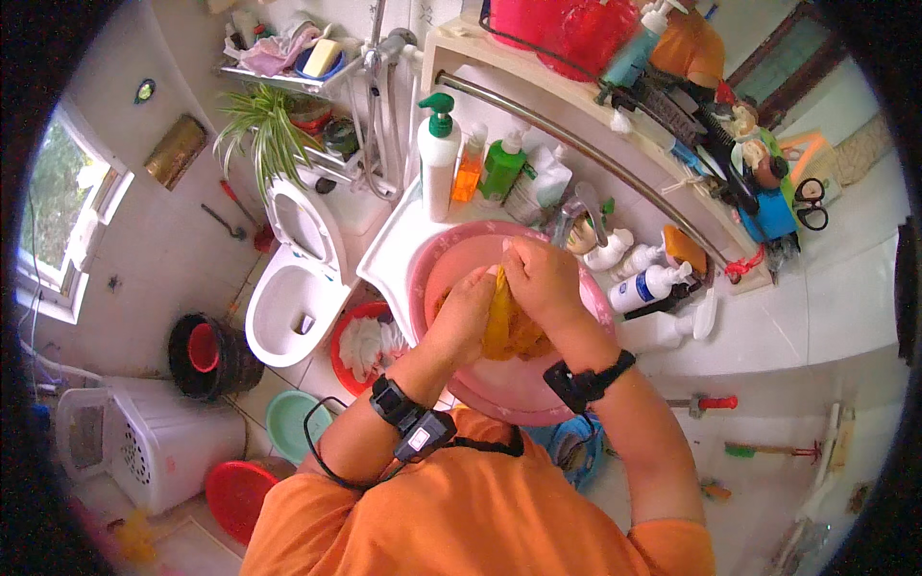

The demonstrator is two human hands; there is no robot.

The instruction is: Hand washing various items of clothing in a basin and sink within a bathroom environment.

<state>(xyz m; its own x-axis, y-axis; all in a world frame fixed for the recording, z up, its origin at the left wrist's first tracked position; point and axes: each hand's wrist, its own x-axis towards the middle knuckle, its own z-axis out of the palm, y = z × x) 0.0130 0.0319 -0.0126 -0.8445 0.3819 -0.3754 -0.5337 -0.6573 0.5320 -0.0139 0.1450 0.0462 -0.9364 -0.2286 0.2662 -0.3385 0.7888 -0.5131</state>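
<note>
Over a pink plastic basin (432, 252) on the white washbasin (382, 270), both of my hands grip a wet-looking yellow cloth (498, 320). My left hand (461, 313) pinches it from the left with thumb and fingers. Close beside it, my right hand (544, 277) is closed around the cloth's upper end. The yellow cloth hangs down between the hands. More yellow-brown fabric (526, 335) lies below it in the basin, partly hidden by my hands and wrists. Liquid in the basin is hard to make out.
Behind the basin stand a white pump bottle (438, 165), a green bottle (502, 169) and a faucet (580, 216). A metal rail (576, 158) runs below a crowded shelf. At left are a toilet (288, 309), a red basin holding white cloth (342, 360), and a green basin (277, 425).
</note>
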